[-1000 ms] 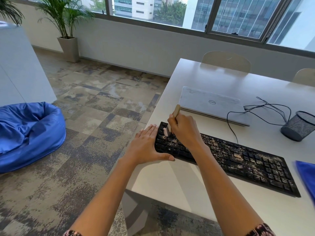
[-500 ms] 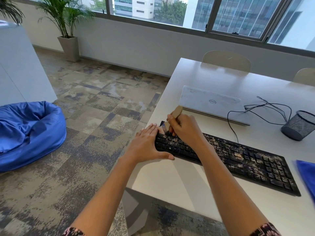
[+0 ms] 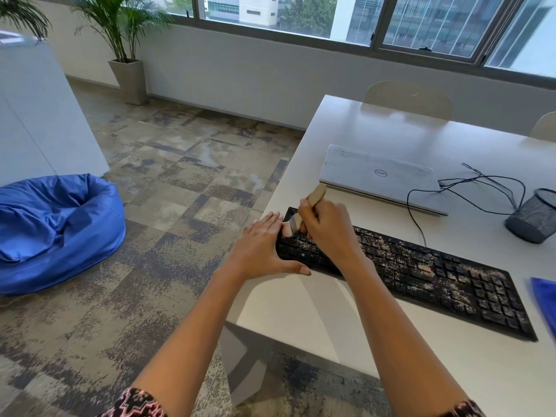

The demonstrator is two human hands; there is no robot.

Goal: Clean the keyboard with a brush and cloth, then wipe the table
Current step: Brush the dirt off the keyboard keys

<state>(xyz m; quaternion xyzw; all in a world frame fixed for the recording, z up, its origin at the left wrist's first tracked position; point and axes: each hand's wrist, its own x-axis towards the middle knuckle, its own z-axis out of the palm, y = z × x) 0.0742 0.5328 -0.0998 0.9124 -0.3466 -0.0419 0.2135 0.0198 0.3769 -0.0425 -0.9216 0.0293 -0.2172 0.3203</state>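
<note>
Brushing the left end of the long black plastic keyboard (image 3: 421, 272), grit-speckled, lying across the white counter (image 3: 301, 311), with a small wooden-handled brush (image 3: 316, 196) gripped in the right hand (image 3: 331, 230). Bracing that end with the flat, straight-fingered left hand (image 3: 261, 251). Best done in short strokes along key rows, sweeping grit toward one edge, keeping the brace firm.
</note>
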